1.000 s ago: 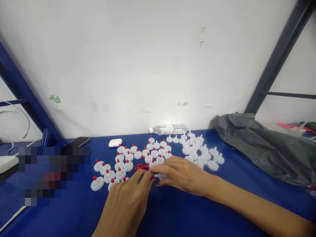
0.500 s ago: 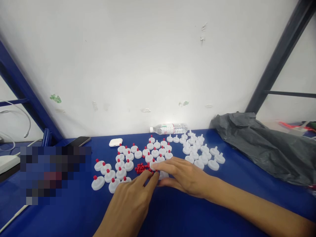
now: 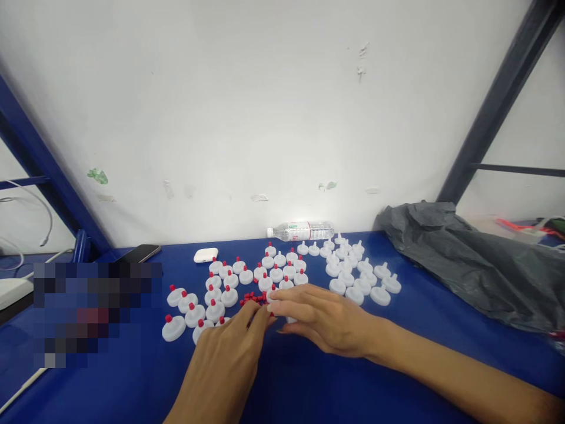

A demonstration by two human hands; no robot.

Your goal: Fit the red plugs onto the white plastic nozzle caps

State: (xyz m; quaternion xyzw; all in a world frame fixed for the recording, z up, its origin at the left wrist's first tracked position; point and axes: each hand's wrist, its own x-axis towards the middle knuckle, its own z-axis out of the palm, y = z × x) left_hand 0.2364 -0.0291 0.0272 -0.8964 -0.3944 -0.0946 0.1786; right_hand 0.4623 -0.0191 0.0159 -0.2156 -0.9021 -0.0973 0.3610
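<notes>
My right hand (image 3: 333, 318) is closed round a white spouted cap (image 3: 291, 320), mostly hidden by its fingers. Its spout points left, towards my left hand (image 3: 233, 341), whose thumb and finger are pinched together at the spout's tip. A bit of red shows at that pinch, a small red tip cap (image 3: 271, 314) largely covered by the fingers. Just beyond the hands lies a small heap of loose red tip caps (image 3: 252, 298). White spouted caps with red tips, such as this red-tipped cap (image 3: 215, 310), stand to the left and behind. Plain white spouted caps (image 3: 362, 285) stand at the right.
A clear plastic bottle (image 3: 304, 231) lies against the wall. A white earbud case (image 3: 206, 255) and a dark phone (image 3: 140, 253) lie at the back left. A grey plastic bag (image 3: 468, 265) spreads over the right side of the blue table (image 3: 335, 388).
Both hands stay together over the same spot. The left fingers shifted slightly right and then back left, and the right fingers now cover more of the white spouted cap.
</notes>
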